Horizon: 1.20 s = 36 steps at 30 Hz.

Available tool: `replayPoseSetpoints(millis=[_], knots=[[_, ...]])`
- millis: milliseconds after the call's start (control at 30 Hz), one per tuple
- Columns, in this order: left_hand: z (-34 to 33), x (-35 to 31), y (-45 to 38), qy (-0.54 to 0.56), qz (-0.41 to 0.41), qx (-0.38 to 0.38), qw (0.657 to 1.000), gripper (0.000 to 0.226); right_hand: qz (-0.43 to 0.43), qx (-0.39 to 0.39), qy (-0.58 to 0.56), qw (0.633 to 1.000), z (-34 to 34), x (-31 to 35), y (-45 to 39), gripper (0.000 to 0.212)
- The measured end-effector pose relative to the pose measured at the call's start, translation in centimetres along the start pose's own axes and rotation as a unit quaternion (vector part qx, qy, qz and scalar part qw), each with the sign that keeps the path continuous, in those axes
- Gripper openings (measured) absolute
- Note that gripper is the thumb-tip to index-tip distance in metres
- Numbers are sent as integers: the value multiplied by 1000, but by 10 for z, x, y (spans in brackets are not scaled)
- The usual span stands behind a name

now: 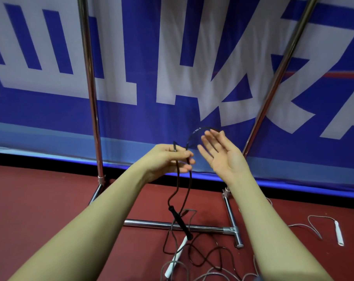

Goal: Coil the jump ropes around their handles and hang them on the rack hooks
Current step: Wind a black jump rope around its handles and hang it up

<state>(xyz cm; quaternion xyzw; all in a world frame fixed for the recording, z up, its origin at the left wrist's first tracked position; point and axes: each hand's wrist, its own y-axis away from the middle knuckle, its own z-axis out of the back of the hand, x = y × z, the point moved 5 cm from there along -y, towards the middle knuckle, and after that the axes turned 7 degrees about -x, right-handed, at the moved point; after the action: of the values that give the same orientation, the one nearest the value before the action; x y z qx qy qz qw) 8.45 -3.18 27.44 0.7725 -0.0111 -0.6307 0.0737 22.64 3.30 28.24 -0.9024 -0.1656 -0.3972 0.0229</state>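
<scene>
My left hand pinches a black jump rope cord in front of the rack. One black handle dangles below it, just above the floor. A loop of the same cord arcs up over the fingertips of my right hand, which is spread flat, palm up, beside the left. The rest of the black cord lies in loose curls on the floor. The rack's hooks are out of frame.
The chrome rack has two uprights and a floor bar with a side foot. A grey rope with a white handle lies tangled under the black one. Another white handle lies at right. A blue and white banner stands behind.
</scene>
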Motion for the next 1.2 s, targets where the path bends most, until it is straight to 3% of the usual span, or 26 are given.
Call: replayPoseSetpoints(millis=[167, 300, 467, 600, 700, 833, 933, 1100, 1200], knots=[[12, -28, 2, 107, -46, -68, 991, 10, -115, 44, 265, 956, 13, -34, 5, 29], [20, -30, -1, 155, -31, -101, 982, 13, -143, 124, 352, 917, 5, -43, 21, 18], [27, -10, -4, 77, 60, -80, 992, 19, -49, 35, 244, 968, -2, -25, 14, 16], [16, 14, 1, -52, 111, -3, 993, 16, 10, 8, 117, 993, -6, -9, 11, 19], [5, 18, 4, -82, 88, 43, 992, 13, 36, -9, 32, 999, -9, -1, 11, 21], [2, 6, 1, -85, 14, 35, 996, 10, 53, -32, -14, 998, -5, 6, 8, 20], [4, -6, 2, -57, -30, -4, 998, 11, 34, -36, 17, 999, 1, 3, 4, 22], [13, -24, 0, 83, -68, -78, 991, 13, -65, -14, 244, 968, 11, -22, 4, 32], [19, -24, -4, 133, -71, -133, 980, 14, -172, 38, 219, 960, 8, -36, 13, 43]])
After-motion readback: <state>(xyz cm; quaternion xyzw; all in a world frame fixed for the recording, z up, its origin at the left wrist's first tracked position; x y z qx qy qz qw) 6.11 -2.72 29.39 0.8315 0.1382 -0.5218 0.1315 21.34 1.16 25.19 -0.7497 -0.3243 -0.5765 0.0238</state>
